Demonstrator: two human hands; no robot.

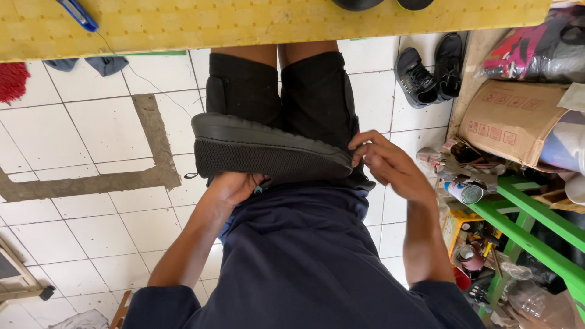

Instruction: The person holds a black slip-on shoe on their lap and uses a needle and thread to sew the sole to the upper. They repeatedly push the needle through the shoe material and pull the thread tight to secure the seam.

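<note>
Both hands' grip grasps a black shoe (268,149), left hand (234,186) under, right hand (387,164) pinching its toe.

White tiled floor (91,128) with a grey cement strip (155,137) – pair of black shoes (429,67) on the tiles, red mat (12,80) and dark cloth (106,63) by the yellow patterned table (274,21) – blue tool (79,14) on its top

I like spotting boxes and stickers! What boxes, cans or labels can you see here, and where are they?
Cardboard box: right side, above the green rack, brown with red printed marks.
Spray can: lying on the green rack, white-and-blue label, silver end.
Yellow package: below the can, boxy, partly hidden.
No screens or signs.
</note>
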